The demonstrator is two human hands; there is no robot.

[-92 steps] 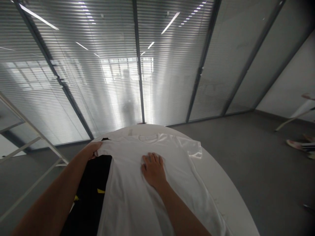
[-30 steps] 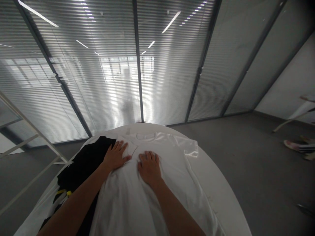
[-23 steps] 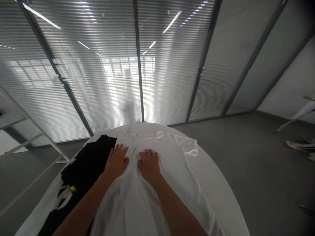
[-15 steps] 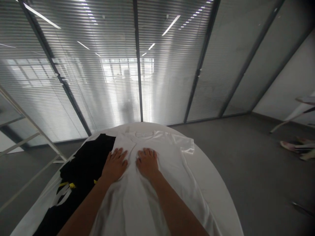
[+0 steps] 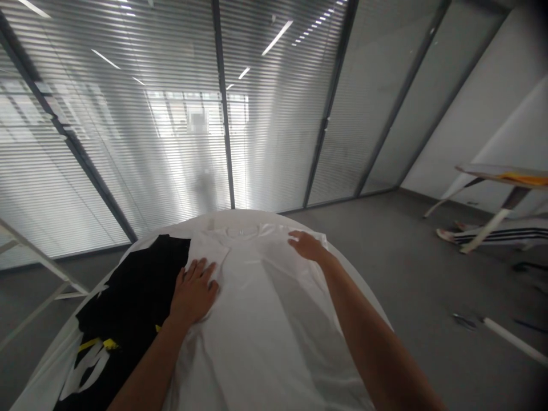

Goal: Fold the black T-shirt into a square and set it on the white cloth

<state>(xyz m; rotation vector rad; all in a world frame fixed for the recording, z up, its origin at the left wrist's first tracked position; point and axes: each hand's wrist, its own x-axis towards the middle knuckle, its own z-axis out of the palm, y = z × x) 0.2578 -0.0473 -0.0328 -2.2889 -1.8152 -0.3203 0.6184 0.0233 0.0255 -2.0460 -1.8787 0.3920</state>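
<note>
A white T-shirt (image 5: 252, 297) is spread over a round white table (image 5: 244, 217), its neckline toward the far edge. My left hand (image 5: 194, 291) lies on the left part of the shirt with its fingers apart. Out at the right sleeve, my right hand (image 5: 307, 245) rests on or just over the cloth, fingers stretched toward the left; whether it pinches any fabric is not visible. A black garment (image 5: 132, 285) with yellow and white markings lies to the left of the shirt, partly behind my left forearm.
Glass partitions with blinds (image 5: 180, 165) rise beyond the table. A white metal frame (image 5: 47, 262) stands at the left. At the right are another table (image 5: 492, 171) with something orange on it and a person's striped trouser leg (image 5: 509, 235). A white tube (image 5: 514, 339) lies on the grey floor.
My right hand has moved from the shirt's middle out to its right sleeve. My left hand stays on the left part. The view has turned to the right.
</note>
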